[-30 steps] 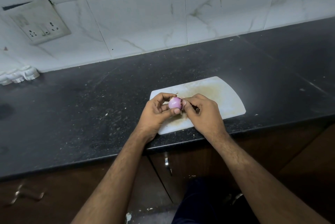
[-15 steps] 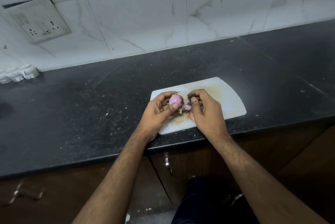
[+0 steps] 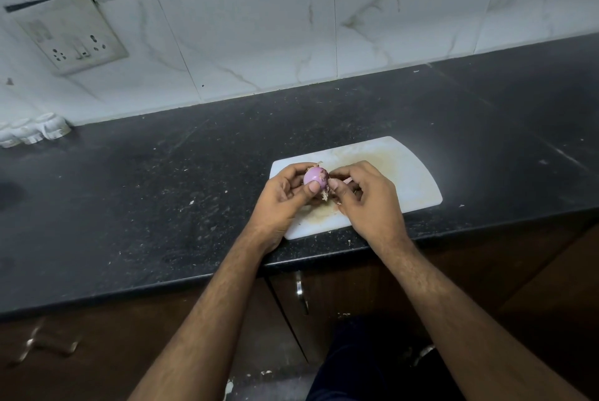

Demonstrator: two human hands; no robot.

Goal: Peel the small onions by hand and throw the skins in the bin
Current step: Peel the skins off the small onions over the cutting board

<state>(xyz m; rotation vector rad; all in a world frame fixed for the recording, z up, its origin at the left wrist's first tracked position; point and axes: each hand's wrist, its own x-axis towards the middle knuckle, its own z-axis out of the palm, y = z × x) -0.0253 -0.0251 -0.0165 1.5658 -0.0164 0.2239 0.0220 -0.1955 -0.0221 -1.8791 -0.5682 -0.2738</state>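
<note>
A small purple onion is held above the white cutting board. My left hand grips it between thumb and curled fingers. My right hand sits just to the right of it and pinches loose papery skin at the onion's side. Bits of skin hang below the onion, and part of it is hidden by my fingers. No bin is in view.
The board lies near the front edge of a black speckled counter, with small flecks scattered on it. A white tiled wall with a socket plate stands behind. White ribbed objects sit at the far left. Brown cabinet doors are below.
The onion has turned a little in my left hand. My right hand's fingers have shifted along its side, pulling skin loose; more shreds hang beneath it.
</note>
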